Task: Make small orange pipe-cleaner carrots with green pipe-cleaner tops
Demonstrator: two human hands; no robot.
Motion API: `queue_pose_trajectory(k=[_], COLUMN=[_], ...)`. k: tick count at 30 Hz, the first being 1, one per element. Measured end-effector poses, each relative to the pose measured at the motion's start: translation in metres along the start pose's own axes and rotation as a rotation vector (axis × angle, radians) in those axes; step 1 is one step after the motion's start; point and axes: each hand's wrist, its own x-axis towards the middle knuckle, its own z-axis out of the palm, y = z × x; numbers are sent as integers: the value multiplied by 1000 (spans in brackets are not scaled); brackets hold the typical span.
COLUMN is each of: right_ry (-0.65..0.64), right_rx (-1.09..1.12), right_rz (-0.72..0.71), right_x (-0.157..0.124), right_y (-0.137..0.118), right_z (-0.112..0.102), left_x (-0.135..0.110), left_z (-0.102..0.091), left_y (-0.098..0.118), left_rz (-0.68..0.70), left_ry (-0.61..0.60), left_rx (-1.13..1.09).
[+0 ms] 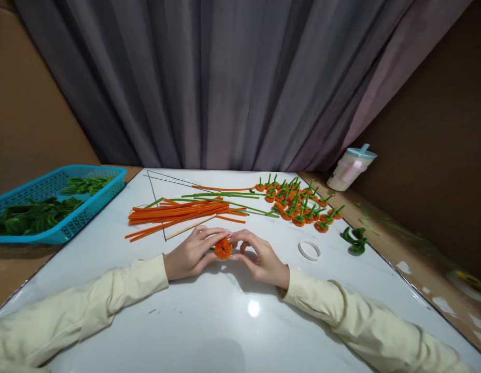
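A small round orange pipe-cleaner pumpkin (pixel 223 248) rests low over the white table (pixel 232 321). My left hand (pixel 192 253) grips it from the left, fingers curled round it. My right hand (pixel 259 256) pinches it from the right with thumb and fingertips. Just beyond my hands lies a bundle of orange pipe cleaners (pixel 178 212) with a wooden stick (pixel 189 227) and a few green pipe cleaners (pixel 225 197). A heap of several finished orange pumpkins with green stems (pixel 298 204) sits at the back right.
A blue basket (pixel 15 235) holding green pipe-cleaner pieces stands at the left. A white tape ring (pixel 309 250) and green curled pieces (pixel 355 239) lie to the right. A lidded plastic cup (pixel 351 168) stands at the back right. Thin wires (pixel 163 178) lie near the grey curtain (pixel 225 77).
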Motion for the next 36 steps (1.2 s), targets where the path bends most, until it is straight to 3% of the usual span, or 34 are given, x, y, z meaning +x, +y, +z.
queue_pose_trajectory(k=[5,17,23,36], right_ry=[0,-7,-11,-203], right_rx=[-13,-150,-190,-590], right_rz=[-28,-113,-141,-309], right_x=[0,-3,-3,4], right_y=[-1,-1,1,-6], right_z=[2,5,4,-2], left_x=[-1,-2,3,3], left_z=[0,2,-2,1], left_y=[-3,-2,6,5], left_rz=[81,95,-26,42], left_ry=[-41,-33,-29,-50], left_rx=[-4,-97,-176,-168])
